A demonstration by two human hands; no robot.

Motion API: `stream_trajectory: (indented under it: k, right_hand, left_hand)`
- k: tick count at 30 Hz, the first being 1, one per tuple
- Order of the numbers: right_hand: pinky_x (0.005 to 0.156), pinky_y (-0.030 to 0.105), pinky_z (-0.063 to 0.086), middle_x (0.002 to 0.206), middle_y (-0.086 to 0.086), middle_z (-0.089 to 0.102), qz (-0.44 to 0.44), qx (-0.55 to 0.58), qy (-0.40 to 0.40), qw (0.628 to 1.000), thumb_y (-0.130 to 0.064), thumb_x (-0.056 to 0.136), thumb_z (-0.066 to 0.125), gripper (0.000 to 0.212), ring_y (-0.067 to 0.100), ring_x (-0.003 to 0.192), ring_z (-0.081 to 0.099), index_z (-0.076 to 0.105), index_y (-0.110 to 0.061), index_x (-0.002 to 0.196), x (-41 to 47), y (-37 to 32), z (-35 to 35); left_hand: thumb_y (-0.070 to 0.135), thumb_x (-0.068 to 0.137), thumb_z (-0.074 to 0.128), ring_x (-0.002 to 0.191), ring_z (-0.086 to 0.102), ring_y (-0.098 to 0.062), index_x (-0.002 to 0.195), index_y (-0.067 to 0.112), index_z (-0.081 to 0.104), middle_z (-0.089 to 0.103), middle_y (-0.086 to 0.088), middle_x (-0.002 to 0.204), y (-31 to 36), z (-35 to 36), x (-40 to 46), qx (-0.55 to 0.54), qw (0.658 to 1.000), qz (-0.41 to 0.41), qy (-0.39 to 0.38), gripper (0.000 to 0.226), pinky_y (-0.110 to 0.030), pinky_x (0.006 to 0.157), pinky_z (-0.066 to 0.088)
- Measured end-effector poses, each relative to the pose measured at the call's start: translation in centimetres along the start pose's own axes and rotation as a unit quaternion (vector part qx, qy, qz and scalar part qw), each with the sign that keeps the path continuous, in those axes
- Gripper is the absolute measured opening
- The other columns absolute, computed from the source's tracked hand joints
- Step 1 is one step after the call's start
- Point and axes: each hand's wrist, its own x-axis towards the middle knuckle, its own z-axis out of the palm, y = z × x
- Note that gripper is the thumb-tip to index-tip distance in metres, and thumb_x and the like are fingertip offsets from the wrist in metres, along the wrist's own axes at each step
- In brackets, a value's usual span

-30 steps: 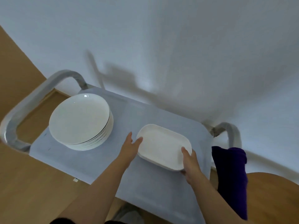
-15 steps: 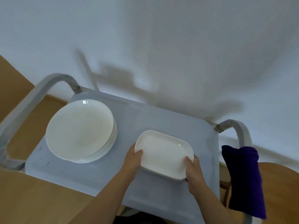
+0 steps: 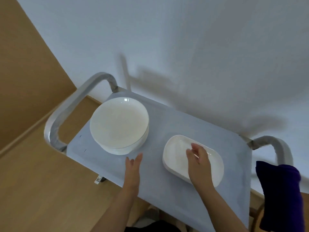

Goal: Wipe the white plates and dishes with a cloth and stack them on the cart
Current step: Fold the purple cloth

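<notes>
Two groups of white ware on cart (image 3: 167, 124) top: round plate stack (image 3: 119, 125) just beyond left hand (image 3: 133, 166), rectangular dishes (image 3: 177, 154) under right hand (image 3: 199, 162). Both hands empty, fingers spread; left off to side of dishes, over bare cart top; right over dishes, contact unclear. Set-down judged done; further pieces unknown. Dark cloth (image 3: 280, 195) draped right of right hand, lower end cut off. Dish count unclear, edges blurred.
</notes>
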Motion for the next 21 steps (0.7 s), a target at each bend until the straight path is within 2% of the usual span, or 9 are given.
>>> stream_trajectory:
  k: [2,4,6,10,12,13,16,18,21]
  right_hand:
    - [0.088,0.02,0.031,0.123,-0.006,0.052,0.011,0.03,-0.092,0.995,-0.027,0.095,0.05,0.029,0.008,0.107,0.049,0.05,-0.022,0.124,-1.0,-2.1,2.8]
    - [0.091,0.021,0.028,0.131,-0.004,0.048,0.052,0.059,-0.156,0.985,-0.034,0.095,0.049,0.041,0.011,0.118,0.045,0.045,-0.02,0.133,-1.8,-3.7,5.6]
    - [0.096,0.024,0.027,0.143,-0.001,0.039,0.085,0.07,-0.191,0.975,-0.042,0.094,0.048,0.055,0.016,0.13,0.037,0.035,-0.019,0.142,-1.4,-4.8,8.1]
    - [0.109,0.035,0.024,0.153,0.005,0.026,0.093,0.067,-0.15,0.982,-0.046,0.091,0.052,0.07,0.021,0.138,0.028,0.023,-0.015,0.147,2.7,-6.9,11.6]
    - [0.112,0.038,0.023,0.155,0.005,0.022,0.099,0.057,-0.136,0.984,-0.045,0.09,0.054,0.075,0.023,0.14,0.025,0.018,-0.015,0.149,5.1,-8.0,13.0]
    - [0.112,0.038,0.023,0.155,0.005,0.02,0.102,0.059,-0.137,0.984,-0.044,0.09,0.054,0.076,0.024,0.14,0.025,0.016,-0.015,0.149,6.2,-8.6,13.8]
    - [0.107,0.036,0.032,0.15,0.005,0.031,0.112,0.052,-0.148,0.981,-0.036,0.092,0.055,0.068,0.025,0.133,0.037,0.023,-0.015,0.147,9.0,-9.8,15.8]
    - [0.094,0.035,0.043,0.136,0.008,0.049,0.09,0.013,-0.142,0.986,-0.025,0.092,0.054,0.046,0.025,0.113,0.052,0.042,-0.013,0.135,9.9,-10.1,16.6]
    - [0.08,0.033,0.043,0.116,0.01,0.058,0.052,-0.067,-0.102,0.991,-0.008,0.089,0.047,0.032,0.024,0.095,0.052,0.05,-0.011,0.122,10.1,-9.5,17.0]
  left_hand:
    - [0.059,0.081,0.049,0.145,0.014,-0.028,0.151,0.027,-0.003,0.009,-0.003,0.159,1.3,-2.7,0.2,-0.052,0.998,0.004,0.045,0.093,-0.048,0.114,0.017]
    - [0.065,0.078,0.048,0.146,0.009,-0.026,0.151,0.031,-0.004,0.005,-0.002,0.16,3.3,-5.2,1.0,-0.095,0.993,0.002,0.071,0.095,-0.05,0.114,0.015]
    - [0.069,0.078,0.047,0.146,0.007,-0.025,0.151,0.033,0.0,0.003,-0.002,0.16,5.4,-7.0,2.4,-0.12,0.991,-0.011,0.058,0.095,-0.053,0.113,0.014]
    - [0.065,0.078,0.055,0.143,0.019,-0.03,0.151,0.028,0.009,0.018,-0.006,0.157,8.8,-7.9,5.2,-0.13,0.99,-0.045,0.016,0.094,-0.057,0.11,0.02]
    - [0.063,0.08,0.056,0.138,0.029,-0.032,0.15,0.028,0.016,0.03,-0.004,0.153,9.4,-7.5,6.0,-0.136,0.989,-0.06,0.026,0.088,-0.052,0.105,0.031]
    - [0.061,0.083,0.053,0.138,0.029,-0.031,0.15,0.03,0.015,0.029,-0.003,0.153,9.4,-7.2,6.3,-0.132,0.988,-0.061,0.043,0.084,-0.05,0.107,0.03]
    - [0.059,0.093,0.037,0.141,0.023,-0.029,0.151,0.031,0.008,0.023,-0.001,0.156,8.7,-6.7,7.1,-0.104,0.987,-0.066,0.101,0.07,-0.052,0.114,0.02]
    - [0.057,0.096,0.031,0.139,0.027,-0.028,0.151,0.029,0.012,0.027,-0.001,0.153,8.3,-6.6,7.5,-0.101,0.987,-0.065,0.109,0.064,-0.05,0.114,0.023]
    - [0.05,0.098,0.031,0.128,0.04,-0.023,0.147,0.03,0.022,0.04,-0.001,0.145,8.1,-6.2,7.5,-0.128,0.985,-0.036,0.111,0.054,-0.038,0.102,0.034]
